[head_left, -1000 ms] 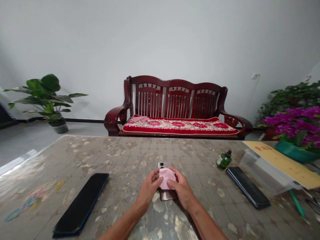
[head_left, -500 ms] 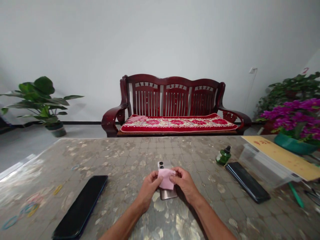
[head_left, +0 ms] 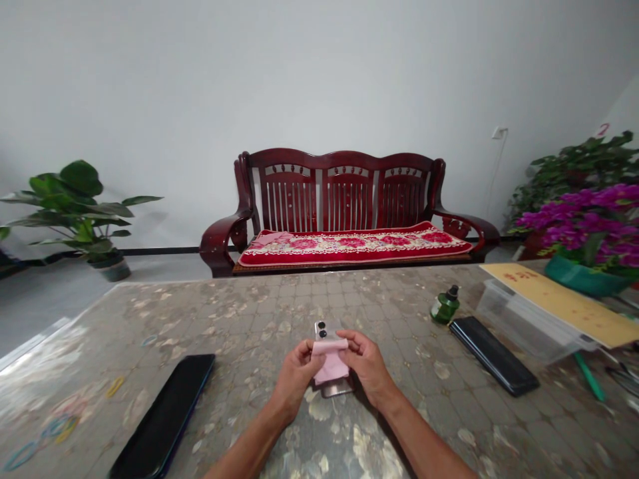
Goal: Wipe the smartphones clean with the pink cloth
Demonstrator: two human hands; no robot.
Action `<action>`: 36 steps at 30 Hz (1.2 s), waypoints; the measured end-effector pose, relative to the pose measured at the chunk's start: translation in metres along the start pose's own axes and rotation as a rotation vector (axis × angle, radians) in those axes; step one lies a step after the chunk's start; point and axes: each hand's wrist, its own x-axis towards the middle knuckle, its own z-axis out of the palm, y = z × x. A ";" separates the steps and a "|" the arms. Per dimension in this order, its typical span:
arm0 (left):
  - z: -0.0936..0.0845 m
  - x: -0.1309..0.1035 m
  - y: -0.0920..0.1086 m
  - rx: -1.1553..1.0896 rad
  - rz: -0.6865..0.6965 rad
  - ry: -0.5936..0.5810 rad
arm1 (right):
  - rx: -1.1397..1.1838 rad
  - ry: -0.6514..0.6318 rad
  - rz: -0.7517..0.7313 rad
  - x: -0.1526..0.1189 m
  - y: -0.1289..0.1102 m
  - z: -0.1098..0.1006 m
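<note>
A small pink cloth or paper sheet is pinched at its left side by my left hand and at its right side by my right hand. Its upper edge is folded over toward me. Beneath it a silvery-pink smartphone lies back up on the table, the two dark camera lenses showing above the sheet. The sheet covers the middle of the phone. Whether it touches the phone, I cannot tell.
Left lies a large black phone, with several coloured rubber bands beyond it. To the right are a green bottle, a black wallet-like case, a clear plastic box under yellow card and a green-handled tool.
The pink sheet's top edge has been folded down toward me, uncovering more of the phone's camera end. Both hands keep their hold on it. The view has shifted slightly.
</note>
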 end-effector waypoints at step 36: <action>-0.008 -0.010 0.011 0.763 0.669 -0.014 | -0.443 -0.007 -0.458 0.003 -0.004 -0.007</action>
